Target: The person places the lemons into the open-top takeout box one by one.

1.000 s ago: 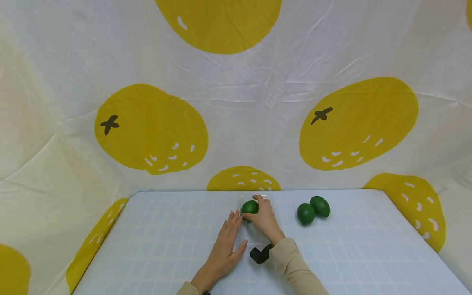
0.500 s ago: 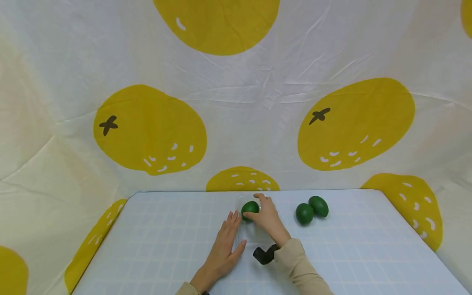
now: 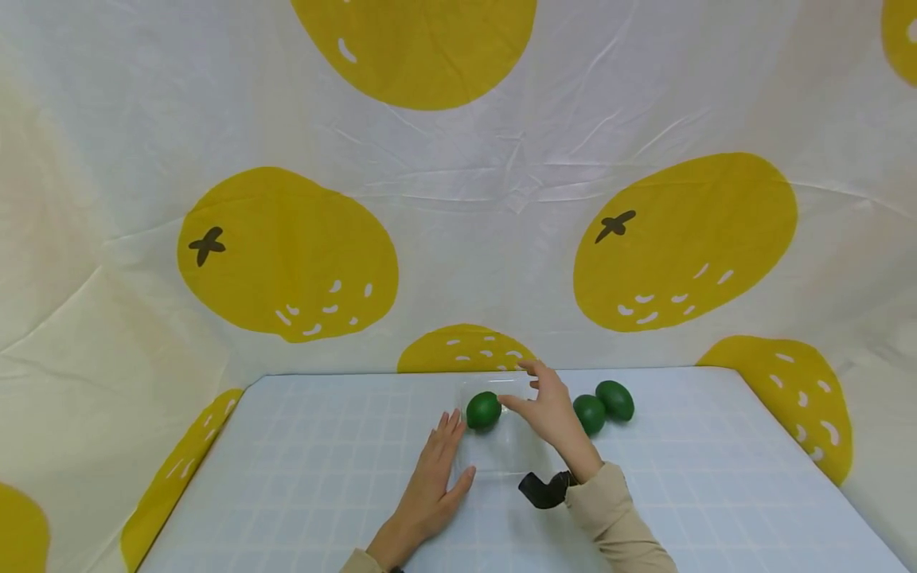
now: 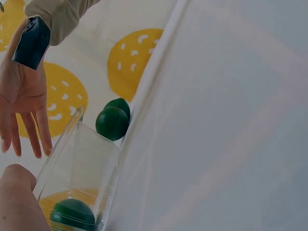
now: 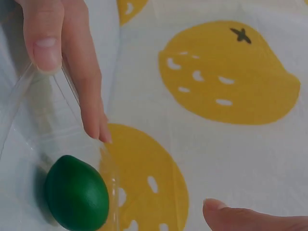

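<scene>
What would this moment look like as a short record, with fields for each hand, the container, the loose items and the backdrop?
Left hand: fingers straight, at the container's left side
Right hand: raised, thumb and fingers apart, holding nothing
Clear container: on the table, one green fruit in its far left part
Loose green fruits: two, side by side, right of the container
Backdrop: white cloth, yellow fruit print

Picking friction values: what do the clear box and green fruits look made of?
Clear box: probably thin plastic, glossy; see-through walls, pale glints along edges.
Green fruits: smooth, satin, evenly coloured; perhaps moulded plastic or foam, but real skin can't be ruled out.
</scene>
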`<state>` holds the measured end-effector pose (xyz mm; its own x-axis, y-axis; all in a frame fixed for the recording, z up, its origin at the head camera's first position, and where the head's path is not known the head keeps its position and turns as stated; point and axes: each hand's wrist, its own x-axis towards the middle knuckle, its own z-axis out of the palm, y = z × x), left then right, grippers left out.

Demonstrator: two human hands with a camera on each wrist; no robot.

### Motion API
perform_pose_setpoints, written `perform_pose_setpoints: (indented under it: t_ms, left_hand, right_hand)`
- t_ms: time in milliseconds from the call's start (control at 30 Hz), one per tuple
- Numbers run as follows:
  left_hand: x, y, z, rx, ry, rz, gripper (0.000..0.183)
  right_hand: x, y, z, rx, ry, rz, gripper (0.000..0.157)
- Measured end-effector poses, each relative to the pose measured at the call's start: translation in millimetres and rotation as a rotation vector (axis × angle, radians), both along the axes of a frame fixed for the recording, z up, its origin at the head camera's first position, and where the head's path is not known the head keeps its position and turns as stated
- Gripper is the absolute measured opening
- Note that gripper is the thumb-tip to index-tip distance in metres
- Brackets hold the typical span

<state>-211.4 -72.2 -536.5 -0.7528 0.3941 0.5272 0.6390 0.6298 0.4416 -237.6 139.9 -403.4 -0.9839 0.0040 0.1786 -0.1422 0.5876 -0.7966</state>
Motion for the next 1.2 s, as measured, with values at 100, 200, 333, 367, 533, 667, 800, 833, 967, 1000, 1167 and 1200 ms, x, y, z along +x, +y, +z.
perform_pose_setpoints:
  t_ms: [100, 200, 333, 367, 533, 667, 800, 833, 967, 1000, 1167, 1200]
  left_hand:
    - [0.0, -1, 0.0, 0.007, 0.017, -0.004, 0.065]
    - [0.1, -1, 0.1, 0.015, 0.031, -0.009, 0.065]
    - [0.1, 0, 0.2, 0.017, 0.031, -0.010, 0.065]
    - [0.1, 0, 0.3, 0.019, 0.032, -0.013, 0.065]
    - [0.1, 0, 0.3, 0.027, 0.042, -0.020, 0.064]
    - [0.4, 0, -0.1, 0.028, 0.050, -0.018, 0.064]
    - [0.4, 0, -0.4, 0.025, 0.039, -0.012, 0.064]
    - [0.3, 0, -0.5, 0.026, 0.038, -0.012, 0.064]
    - [-0.5, 0, -1.1, 0.022, 0.042, -0.012, 0.065]
    - [-0.7, 0, -1.5, 0.022, 0.043, -0.012, 0.065]
    - [-1.3, 0, -1.9, 0.025, 0.044, -0.016, 0.065]
    - [-1.3, 0, -1.8, 0.024, 0.048, -0.015, 0.065]
  right_hand:
    - [2.0, 10, 4.0, -0.020, 0.008, -0.004, 0.066]
    - [3.6, 22, 4.9, -0.050, 0.024, -0.006, 0.065]
    - [5.0, 39, 2.5, -0.090, 0.054, -0.023, 0.064]
    - [5.1, 43, 1.4, -0.092, 0.061, -0.033, 0.064]
    - [5.0, 66, -9.8, -0.095, 0.074, -0.100, 0.062]
    - [4.5, 81, -26.6, -0.111, 0.087, -0.140, 0.061]
    - [3.9, 93, -46.9, -0.100, 0.115, -0.152, 0.061]
    - [4.0, 95, -51.5, -0.099, 0.124, -0.153, 0.061]
    - [4.2, 102, -68.5, -0.085, 0.157, -0.160, 0.059]
    - [4.3, 103, -71.9, -0.084, 0.165, -0.159, 0.058]
    - [4.0, 105, -84.4, -0.094, 0.207, -0.158, 0.056]
    - [3.8, 105, -86.3, -0.093, 0.214, -0.154, 0.055]
